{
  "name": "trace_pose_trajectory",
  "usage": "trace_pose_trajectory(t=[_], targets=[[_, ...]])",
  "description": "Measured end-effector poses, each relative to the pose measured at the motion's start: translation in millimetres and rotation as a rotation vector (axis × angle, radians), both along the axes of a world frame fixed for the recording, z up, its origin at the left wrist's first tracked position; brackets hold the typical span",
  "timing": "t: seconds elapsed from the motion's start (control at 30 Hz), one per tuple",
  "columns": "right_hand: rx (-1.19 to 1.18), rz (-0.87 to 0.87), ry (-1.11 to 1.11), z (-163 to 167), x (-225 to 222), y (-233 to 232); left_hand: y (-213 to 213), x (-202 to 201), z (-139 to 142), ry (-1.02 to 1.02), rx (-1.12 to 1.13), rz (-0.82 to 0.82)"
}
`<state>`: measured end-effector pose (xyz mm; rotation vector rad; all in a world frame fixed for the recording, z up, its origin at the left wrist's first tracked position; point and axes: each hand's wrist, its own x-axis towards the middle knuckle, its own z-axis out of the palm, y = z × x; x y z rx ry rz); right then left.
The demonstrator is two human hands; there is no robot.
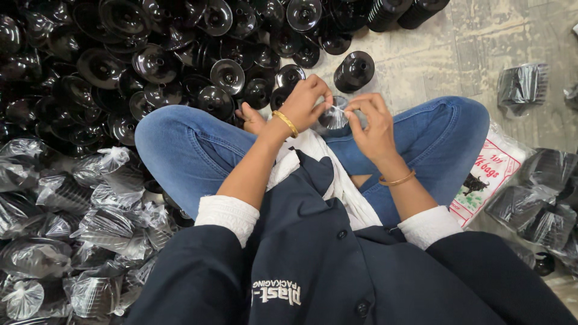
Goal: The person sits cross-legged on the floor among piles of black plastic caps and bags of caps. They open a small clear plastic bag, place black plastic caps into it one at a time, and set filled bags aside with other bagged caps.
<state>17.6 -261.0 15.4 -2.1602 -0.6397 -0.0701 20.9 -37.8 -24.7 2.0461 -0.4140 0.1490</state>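
I sit cross-legged on the floor in blue jeans. My left hand [307,102] and my right hand [370,123] meet over my lap, both pinching the twisted neck of a clear plastic bag [334,115] that holds a stack of black plastic lids. The bag rests between my shins. Each wrist wears a gold bangle. Most of the bag is hidden by my fingers.
A large heap of loose black round lids [150,60] fills the floor ahead and left. Several tied clear bags of lids [72,229] lie at my left; more bagged lids [542,198] at right. A short stack of lids [354,71] stands ahead. A printed white sack [490,174] lies under my right knee.
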Motion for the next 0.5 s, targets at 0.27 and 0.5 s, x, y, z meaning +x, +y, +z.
trace_pose_trajectory(t=[0.27,0.5], targets=[[0.074,-0.061,0.143,2,-4,-8,-8,-2,-24,0.225,-0.06,0.017],[-0.128,0.097,0.065,6,-14,8,-14,-1,-18,0.338,-0.483,-0.135]])
